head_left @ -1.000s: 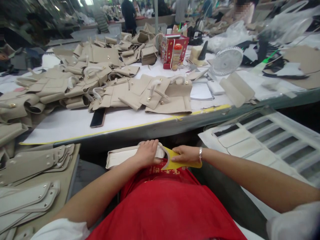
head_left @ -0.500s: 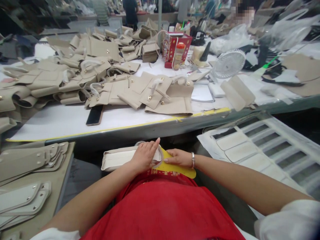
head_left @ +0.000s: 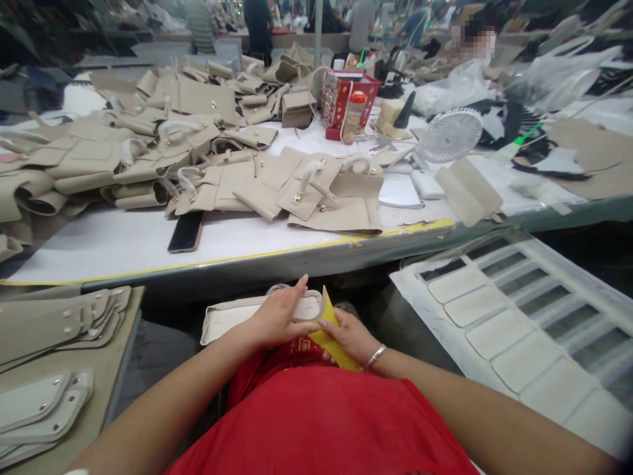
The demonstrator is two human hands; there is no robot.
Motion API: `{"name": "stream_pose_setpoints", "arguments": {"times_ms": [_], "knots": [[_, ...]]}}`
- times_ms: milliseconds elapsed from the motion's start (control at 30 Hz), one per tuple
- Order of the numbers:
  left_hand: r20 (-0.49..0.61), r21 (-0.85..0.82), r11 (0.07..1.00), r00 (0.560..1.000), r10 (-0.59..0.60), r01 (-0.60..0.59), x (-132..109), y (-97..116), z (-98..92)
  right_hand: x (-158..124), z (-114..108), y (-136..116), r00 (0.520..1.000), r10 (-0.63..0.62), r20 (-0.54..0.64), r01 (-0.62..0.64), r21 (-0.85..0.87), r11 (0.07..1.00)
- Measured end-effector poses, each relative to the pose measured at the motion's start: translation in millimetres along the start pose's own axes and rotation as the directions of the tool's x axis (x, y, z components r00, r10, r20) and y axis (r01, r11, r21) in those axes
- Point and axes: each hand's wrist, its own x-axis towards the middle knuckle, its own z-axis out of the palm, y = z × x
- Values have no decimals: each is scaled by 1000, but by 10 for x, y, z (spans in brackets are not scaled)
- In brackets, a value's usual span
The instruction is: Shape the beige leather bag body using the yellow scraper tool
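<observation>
Over my lap, my left hand [head_left: 279, 316] grips a small beige, box-shaped bag piece [head_left: 230, 320] with a pale inside, its index finger raised and its thumb stretched to the right. The rounded end of the piece shows beside my fingers. My right hand [head_left: 353, 335], with a silver bracelet at the wrist, is closed on a flat yellow sheet-like tool [head_left: 341, 356]. This tool stands tilted against the piece's right end, with its upper corner pointing up. How the fingertips of my right hand lie behind it is hidden.
The table [head_left: 119, 237] ahead carries piled beige bag parts [head_left: 237, 185], a phone [head_left: 186, 231], a red gift bag [head_left: 341, 92] and a white fan [head_left: 452, 135]. Flat straps [head_left: 49, 323] lie on a board at left. At right stands a rack with pale panels [head_left: 487, 307].
My right hand has turned the yellow tool from lying nearly flat to a steeper tilt and moved slightly lower. More of the bag piece's rounded end now shows.
</observation>
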Motion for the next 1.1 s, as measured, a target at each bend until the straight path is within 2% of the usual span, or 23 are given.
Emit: {"name": "stream_pose_setpoints", "arguments": {"times_ms": [100, 233, 400, 467, 600, 667, 733, 800, 867, 1000, 1067, 1100], "knots": [[-72, 120, 978, 984, -162, 170, 176, 174, 131, -49, 127, 44, 993, -15, -120, 18, 27, 999], [-113, 268, 947, 982, -152, 177, 342, 304, 309, -75, 213, 55, 986, 23, -163, -10, 80, 997], [-115, 276, 935, 973, -198, 223, 450, 331, 308, -26, 242, 18, 960, 85, -266, -36, 184, 982], [-97, 256, 933, 967, -236, 254, 471, 322, 265, -37, 199, 9, 971, 96, -219, -52, 202, 978], [-47, 95, 954, 958, -281, 285, 375, 189, 115, -186, -10, -49, 996, 73, 50, -84, 272, 958], [-77, -3, 967, 964, -255, 256, 255, 94, 43, -258, -121, -147, 998, -32, 56, 8, 389, 921], [-95, -19, 980, 976, -197, 196, 120, 30, 13, -256, -181, -293, 978, -193, -74, 204, 501, 841], [-82, 52, 991, 990, -117, 122, 4, 18, 36, -158, -170, -459, 920, -313, -236, 392, 523, 757], [-77, 140, 988, 996, -51, 62, -74, 42, 92, 13, -97, -604, 859, -373, -350, 508, 490, 708], [-100, 242, 970, 995, -4, 29, -123, 76, 190, 384, 96, -719, 779, -426, -460, 607, 383, 696], [-103, 265, 964, 995, 12, 16, -119, 65, 210, 518, 162, -682, 769, -428, -475, 611, 351, 709], [-103, 275, 961, 994, 20, 9, -114, 56, 216, 568, 186, -648, 781, -416, -466, 592, 341, 730]]}}
